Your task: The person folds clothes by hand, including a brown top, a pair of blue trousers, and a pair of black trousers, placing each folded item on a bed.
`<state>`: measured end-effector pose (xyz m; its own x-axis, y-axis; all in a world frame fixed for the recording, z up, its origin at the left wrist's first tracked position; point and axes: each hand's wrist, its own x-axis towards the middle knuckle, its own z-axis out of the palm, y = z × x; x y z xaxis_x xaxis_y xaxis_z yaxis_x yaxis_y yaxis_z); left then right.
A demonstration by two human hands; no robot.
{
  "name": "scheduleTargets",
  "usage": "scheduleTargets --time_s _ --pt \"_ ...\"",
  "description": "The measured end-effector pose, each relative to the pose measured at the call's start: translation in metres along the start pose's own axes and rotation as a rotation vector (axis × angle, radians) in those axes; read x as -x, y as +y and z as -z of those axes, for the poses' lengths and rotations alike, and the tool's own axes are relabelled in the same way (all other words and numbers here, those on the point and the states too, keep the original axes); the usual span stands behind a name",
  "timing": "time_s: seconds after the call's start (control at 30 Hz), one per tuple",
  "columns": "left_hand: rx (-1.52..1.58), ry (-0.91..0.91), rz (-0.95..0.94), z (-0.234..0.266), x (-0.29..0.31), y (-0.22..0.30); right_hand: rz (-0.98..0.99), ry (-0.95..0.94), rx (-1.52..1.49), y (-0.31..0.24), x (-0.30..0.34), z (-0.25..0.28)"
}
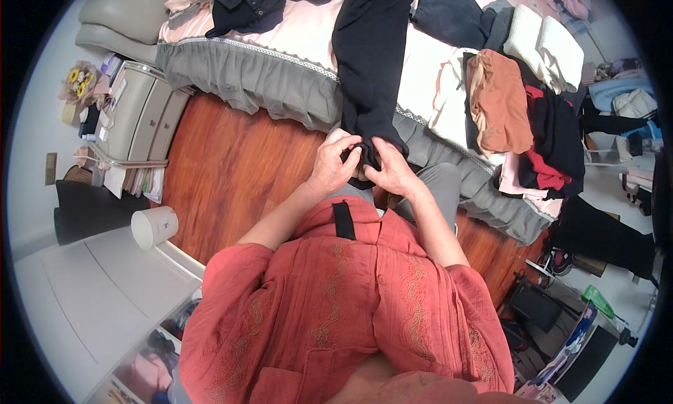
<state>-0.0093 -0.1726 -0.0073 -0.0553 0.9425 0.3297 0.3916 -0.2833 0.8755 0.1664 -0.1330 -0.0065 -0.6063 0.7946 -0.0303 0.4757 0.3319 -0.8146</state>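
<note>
Black garment point(373, 53), matt cloth (smooth-looking).

Both hands point(333, 164) pinch end of black garment point(373, 57) draped over bed point(301, 43); folded clothes point(500, 106) at right.

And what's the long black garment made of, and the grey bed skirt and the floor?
The long black garment looks like matte cloth, maybe cotton: it drapes and bunches. The grey bed skirt seems thin, dull fabric, gathered in ruffles; fibre unclear. The floor looks like glossy wood or laminate: it has reddish grain and shiny patches.
</note>
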Motion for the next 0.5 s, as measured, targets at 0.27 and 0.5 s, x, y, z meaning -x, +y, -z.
scheduleTargets --time_s 0.27,0.5 --pt "-0.154 0.028 -0.114 -0.01 0.001 0.006 -0.037 0.471 0.172 -0.003 -0.015 -0.012" --pt "-0.268 -0.001 0.258 -0.011 -0.006 -0.03 0.002 0.594 0.274 -0.016 -0.018 0.017"
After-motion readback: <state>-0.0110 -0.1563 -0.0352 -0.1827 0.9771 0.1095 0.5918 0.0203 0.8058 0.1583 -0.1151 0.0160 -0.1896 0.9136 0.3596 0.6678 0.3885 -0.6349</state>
